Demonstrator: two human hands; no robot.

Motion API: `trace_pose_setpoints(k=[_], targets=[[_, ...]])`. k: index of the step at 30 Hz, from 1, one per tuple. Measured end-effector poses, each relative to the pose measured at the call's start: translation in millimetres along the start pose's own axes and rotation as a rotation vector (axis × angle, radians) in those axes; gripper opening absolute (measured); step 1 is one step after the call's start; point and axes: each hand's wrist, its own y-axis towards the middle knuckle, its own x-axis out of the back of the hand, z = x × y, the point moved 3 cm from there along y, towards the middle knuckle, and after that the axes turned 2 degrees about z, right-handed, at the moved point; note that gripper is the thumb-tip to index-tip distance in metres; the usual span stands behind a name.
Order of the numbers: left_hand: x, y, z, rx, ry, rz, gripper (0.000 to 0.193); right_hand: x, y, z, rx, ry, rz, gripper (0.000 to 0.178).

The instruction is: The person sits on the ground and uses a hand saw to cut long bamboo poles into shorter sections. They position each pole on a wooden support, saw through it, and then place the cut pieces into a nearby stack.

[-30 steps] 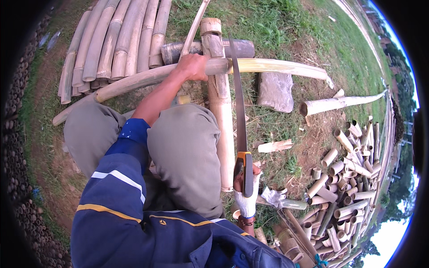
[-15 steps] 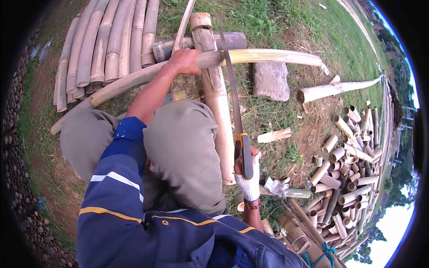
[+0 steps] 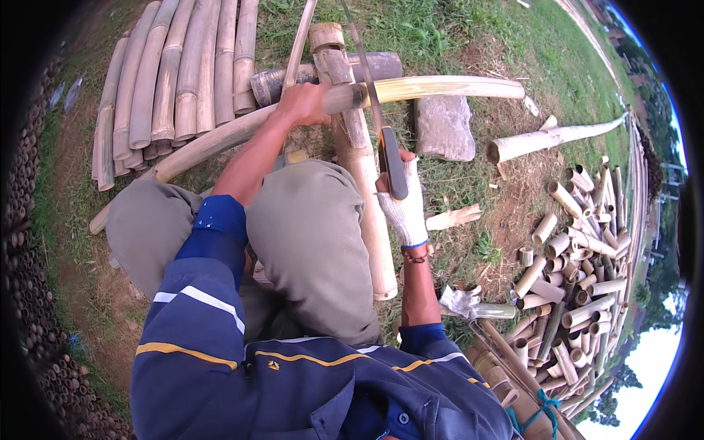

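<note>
My bare left hand [image 3: 306,104] is closed around a long bamboo pole [image 3: 220,141] that lies across a thick upright-looking bamboo support [image 3: 364,187]. Beyond the hand, the pole's surface turns pale yellow to the right. In a white knit glove, my right hand [image 3: 403,202] grips the dark, orange-edged handle of a hand saw [image 3: 393,165]. The saw's long blade crosses the pole just right of the support, where the grey skin meets the yellow part. Whether the teeth sit in a cut cannot be made out.
Long bamboo poles [image 3: 192,70] lie side by side at far left. A stone block [image 3: 444,126] and a dark bamboo piece [image 3: 381,66] rest near the support. Right are a loose pole [image 3: 557,139], a heap of cut bamboo [image 3: 579,279] and a crumpled white glove [image 3: 460,301].
My right hand has pushed the saw forward, away from my body, so the handle is now close to the pole. My left hand stays in place on the pole.
</note>
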Motion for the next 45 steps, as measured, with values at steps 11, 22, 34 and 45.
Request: trace_pose_setpoints(k=[11,22,34,45], targets=[[-4,4,-8,0.015,0.016,0.033,0.073,-10,39,-21,-0.049,0.105,-0.037,0.045],[-1,-1,13,-0.037,-0.072,0.093,0.074,25,-122,-15,-0.489,0.379,-0.014,0.032],[-3,10,14,-0.061,-0.101,0.129,0.075,-10,21,-3,-0.036,0.046,-0.021,0.050],[-6,9,14,0.015,-0.083,0.150,0.084,14,-76,8,-0.201,-0.031,0.026,0.046]])
